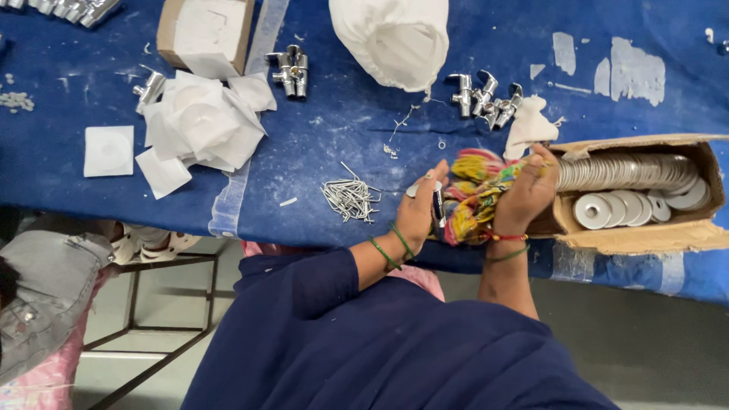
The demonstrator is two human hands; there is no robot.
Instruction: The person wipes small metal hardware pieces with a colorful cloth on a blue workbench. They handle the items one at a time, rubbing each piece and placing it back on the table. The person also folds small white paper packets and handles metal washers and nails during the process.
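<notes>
**Bright cloth and a chrome piece in two hands**

Chrome glints between the person's hands at the near edge of the blue table [91, 152]. The left hand [420, 209] is curled around a small shiny metal fitting [438, 206], fingers closed on it, with a rounded silvery part showing just above the thumb. The fitting stands roughly upright, narrow and dark along its lower length, and sits tight against a bunched rag [474, 199] patterned in yellow, pink, red and green. The right hand [528, 193] grips that rag from the other side, fingers wrapped over the crumpled folds; how much of the fitting is under the cloth cannot be seen. Green bangles ring both wrists.

Just to the right of the right hand, touching it, lies an open cardboard box [630, 235] holding a long row of silver discs [623, 173] on edge and a few flat ones with centre holes. Beside the left hand lies a heap of thin metal pins [349, 199]. Farther back are a cluster of chrome taps [486, 97], a white cloth bag [395, 38] and a pile of white paper squares [201, 125].
</notes>
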